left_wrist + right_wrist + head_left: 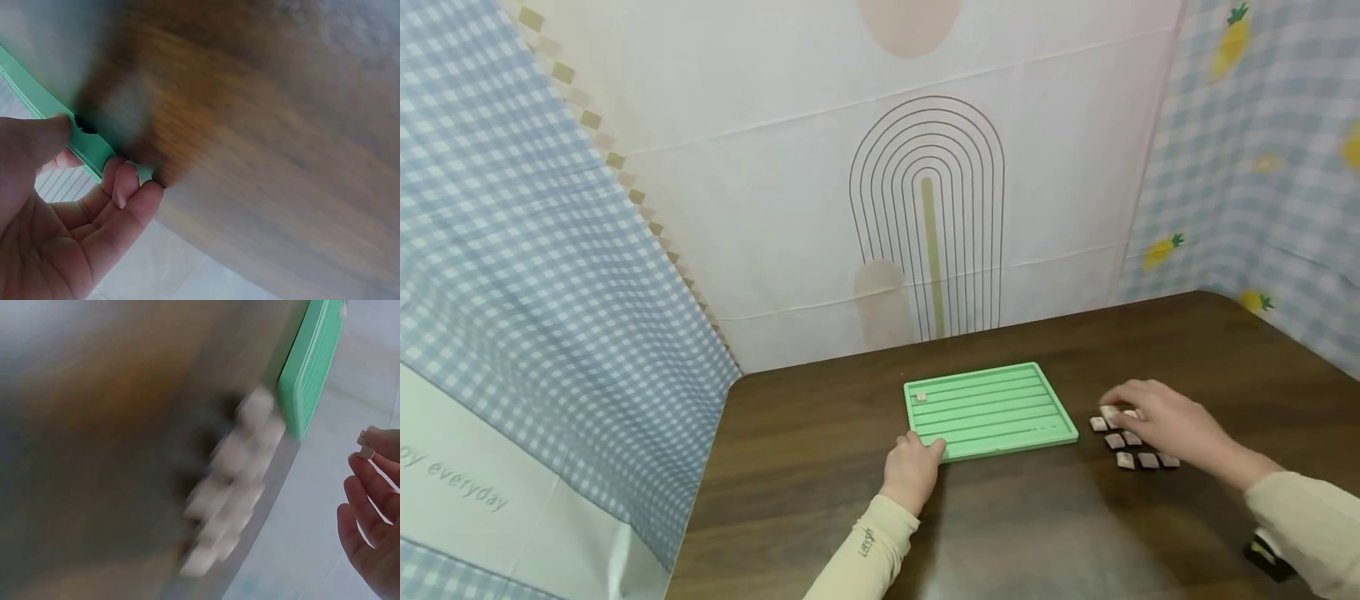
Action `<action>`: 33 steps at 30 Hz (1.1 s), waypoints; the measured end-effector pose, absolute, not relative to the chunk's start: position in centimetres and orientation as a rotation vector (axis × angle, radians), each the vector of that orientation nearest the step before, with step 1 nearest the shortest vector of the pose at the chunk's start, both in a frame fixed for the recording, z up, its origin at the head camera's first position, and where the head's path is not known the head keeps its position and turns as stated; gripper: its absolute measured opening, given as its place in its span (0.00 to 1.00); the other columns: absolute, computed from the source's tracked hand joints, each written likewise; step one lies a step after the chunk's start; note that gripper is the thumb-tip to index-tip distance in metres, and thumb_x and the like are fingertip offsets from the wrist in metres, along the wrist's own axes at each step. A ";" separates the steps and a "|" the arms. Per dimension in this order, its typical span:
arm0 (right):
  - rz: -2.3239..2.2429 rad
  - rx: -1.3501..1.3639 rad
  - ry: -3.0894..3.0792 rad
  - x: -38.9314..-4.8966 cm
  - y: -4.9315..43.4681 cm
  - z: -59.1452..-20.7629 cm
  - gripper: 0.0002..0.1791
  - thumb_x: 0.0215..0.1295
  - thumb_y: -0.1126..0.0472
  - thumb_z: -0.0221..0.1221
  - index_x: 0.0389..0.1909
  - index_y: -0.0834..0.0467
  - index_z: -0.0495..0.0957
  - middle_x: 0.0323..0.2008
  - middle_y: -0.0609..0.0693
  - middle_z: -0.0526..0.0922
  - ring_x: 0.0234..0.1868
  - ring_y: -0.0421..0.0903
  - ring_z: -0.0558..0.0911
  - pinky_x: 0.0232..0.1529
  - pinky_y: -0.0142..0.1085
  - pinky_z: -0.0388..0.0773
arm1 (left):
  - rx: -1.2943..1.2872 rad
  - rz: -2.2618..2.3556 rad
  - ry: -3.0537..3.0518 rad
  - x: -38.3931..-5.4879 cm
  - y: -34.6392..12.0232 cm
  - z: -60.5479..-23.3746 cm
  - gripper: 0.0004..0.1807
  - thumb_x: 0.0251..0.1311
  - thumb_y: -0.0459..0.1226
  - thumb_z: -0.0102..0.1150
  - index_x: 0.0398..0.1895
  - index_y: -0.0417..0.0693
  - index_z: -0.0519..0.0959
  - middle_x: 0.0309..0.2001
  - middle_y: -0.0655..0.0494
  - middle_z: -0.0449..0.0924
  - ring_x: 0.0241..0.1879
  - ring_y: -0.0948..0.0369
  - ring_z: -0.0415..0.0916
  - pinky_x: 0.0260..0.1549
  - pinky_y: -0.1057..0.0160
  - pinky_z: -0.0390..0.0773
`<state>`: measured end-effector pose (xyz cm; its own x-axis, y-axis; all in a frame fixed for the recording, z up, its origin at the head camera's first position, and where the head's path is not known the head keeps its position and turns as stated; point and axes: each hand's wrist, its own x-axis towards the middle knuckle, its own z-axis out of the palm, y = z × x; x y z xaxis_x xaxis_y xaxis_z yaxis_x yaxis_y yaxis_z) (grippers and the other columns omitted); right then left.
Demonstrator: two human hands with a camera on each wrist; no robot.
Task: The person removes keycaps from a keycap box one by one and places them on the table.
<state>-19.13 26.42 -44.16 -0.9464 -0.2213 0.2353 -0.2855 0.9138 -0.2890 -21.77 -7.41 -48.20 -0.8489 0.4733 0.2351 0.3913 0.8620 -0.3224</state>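
A light green tray (992, 410) with long parallel ridges lies on the table. One small pale keycap (921, 397) sits in its far left corner. My left hand (912, 472) grips the tray's near left corner, its thumb on the rim in the left wrist view. To the right of the tray, my right hand (1176, 427) is over a group of pale keycaps (1125, 460). Between its thumb and forefinger it pinches a single keycap (365, 446); the other fingers are loosely bent. The hand partly hides the group in the head view, and the right wrist view blurs it.
The dark brown wooden table (790, 467) reaches back to a white patterned cloth (790, 250). Checked cloths hang at left and right. A small black object (1268, 558) lies at the near right, partly covered by the right sleeve (1311, 521).
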 end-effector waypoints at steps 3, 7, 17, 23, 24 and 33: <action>0.447 0.325 -2.909 -17.9 29.4 -44.7 0.12 0.59 0.56 0.60 0.42 0.55 0.79 0.40 0.51 0.81 0.39 0.51 0.78 0.30 0.44 0.75 | -0.654 0.375 -2.717 -21.8 -7.5 -48.2 0.05 0.60 0.38 0.52 0.28 0.54 0.69 0.24 0.50 0.71 0.24 0.59 0.70 0.13 0.66 0.72; 0.430 0.272 -2.968 -16.8 31.9 -46.5 0.12 0.57 0.58 0.62 0.40 0.58 0.79 0.38 0.54 0.81 0.38 0.53 0.79 0.31 0.46 0.74 | -0.652 0.374 -2.697 -21.8 -7.7 -48.3 0.05 0.59 0.38 0.52 0.27 0.54 0.68 0.23 0.50 0.71 0.23 0.59 0.69 0.13 0.66 0.72; 0.360 0.205 -3.054 -16.3 33.6 -49.3 0.09 0.52 0.65 0.63 0.36 0.60 0.79 0.32 0.52 0.80 0.31 0.48 0.78 0.29 0.43 0.74 | -0.647 0.348 -2.638 -21.6 -7.5 -48.1 0.05 0.57 0.37 0.52 0.25 0.54 0.70 0.23 0.50 0.71 0.22 0.59 0.69 0.12 0.67 0.70; 0.374 0.192 -3.064 -16.4 33.4 -49.6 0.10 0.51 0.65 0.63 0.36 0.60 0.79 0.33 0.53 0.80 0.33 0.50 0.78 0.30 0.45 0.74 | -0.661 0.394 -2.723 -21.7 -7.5 -48.1 0.05 0.60 0.39 0.51 0.27 0.53 0.69 0.24 0.49 0.71 0.24 0.59 0.70 0.14 0.67 0.72; 0.376 0.183 -3.069 -16.4 33.4 -49.6 0.10 0.51 0.65 0.63 0.36 0.61 0.78 0.34 0.53 0.80 0.33 0.51 0.78 0.30 0.45 0.74 | -0.663 0.400 -2.737 -21.7 -7.5 -48.1 0.05 0.61 0.39 0.51 0.28 0.53 0.68 0.25 0.49 0.71 0.24 0.58 0.71 0.14 0.66 0.73; 0.428 0.183 -3.085 -17.2 32.9 -47.9 0.15 0.53 0.60 0.63 0.41 0.63 0.77 0.36 0.55 0.81 0.35 0.52 0.79 0.30 0.46 0.75 | -0.669 0.397 -2.718 -21.7 -7.4 -48.1 0.05 0.61 0.38 0.51 0.27 0.53 0.68 0.24 0.49 0.71 0.23 0.58 0.70 0.14 0.67 0.72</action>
<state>-17.16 32.87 -47.85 -0.9929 -0.1131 0.0373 -0.1190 0.9555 -0.2701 -21.70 -7.44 -48.10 -0.8417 0.4872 0.2326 0.4003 0.8523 -0.3365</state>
